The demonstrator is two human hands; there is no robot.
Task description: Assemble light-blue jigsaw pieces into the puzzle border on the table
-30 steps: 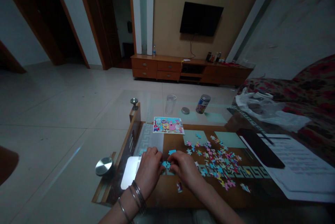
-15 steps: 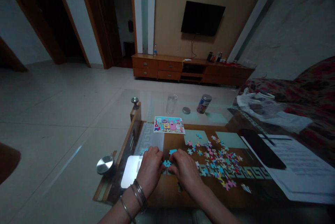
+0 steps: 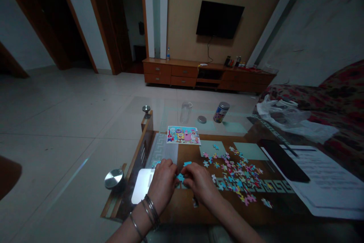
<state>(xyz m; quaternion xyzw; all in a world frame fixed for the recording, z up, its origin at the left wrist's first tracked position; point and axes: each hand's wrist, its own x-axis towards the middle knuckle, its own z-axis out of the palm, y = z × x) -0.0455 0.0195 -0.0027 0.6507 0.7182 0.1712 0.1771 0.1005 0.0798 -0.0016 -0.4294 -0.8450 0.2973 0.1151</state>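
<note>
Joining step, I reckon: left hand and right hand pinching blue pieces between them; needs careful lining-up next.

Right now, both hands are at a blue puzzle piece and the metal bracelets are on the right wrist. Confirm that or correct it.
The wrist is wrong: the head view shows the metal bracelets on the left wrist. The left hand and right hand are indeed at a blue puzzle piece.
</note>
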